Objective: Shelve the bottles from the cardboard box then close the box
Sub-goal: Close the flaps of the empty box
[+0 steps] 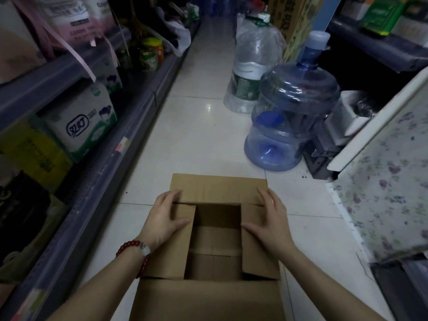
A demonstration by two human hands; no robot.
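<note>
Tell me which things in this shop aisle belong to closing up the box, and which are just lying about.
Part of the job:
cardboard box, empty inside
left hand pressing the left side flap
right hand pressing the right side flap
shelf

Just lying about:
blue water jug
bagged water bottle
tissue packs

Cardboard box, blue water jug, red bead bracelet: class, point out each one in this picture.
cardboard box [208,300]: head view, on the near flap.
blue water jug [298,93]: head view, on its upper body.
red bead bracelet [126,247]: head view, on beads at the left wrist.
</note>
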